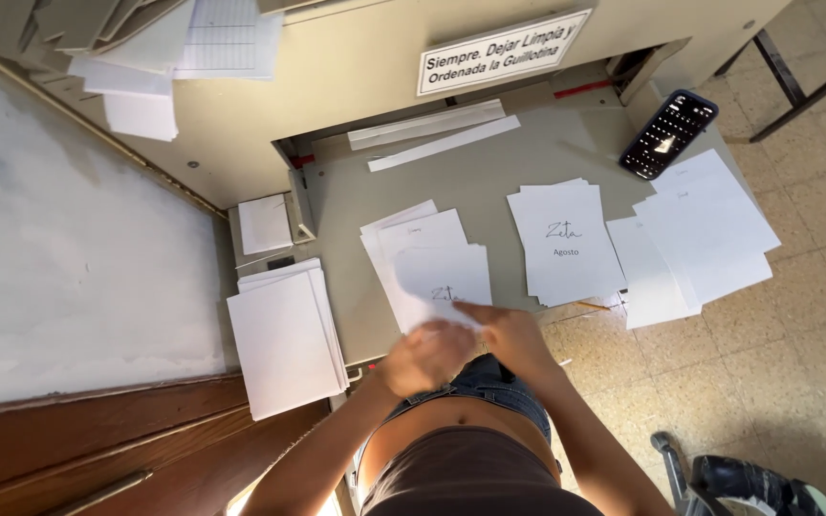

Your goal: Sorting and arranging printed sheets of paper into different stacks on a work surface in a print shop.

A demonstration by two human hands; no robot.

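Blurred hands (pixel 461 349) hide sheet's (pixel 442 282) near edge.

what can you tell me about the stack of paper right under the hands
The stack of paper is a loose pile of white sheets lying flat on the grey machine table, near its front edge. The sheets are fanned, their corners stepping out to the upper left. The top sheet carries a short handwritten-style mark, partly covered. The right hand presses a finger on its lower edge, while the left hand, blurred, sits at the lower corner. It lies apart from the neighbouring pile to its right.
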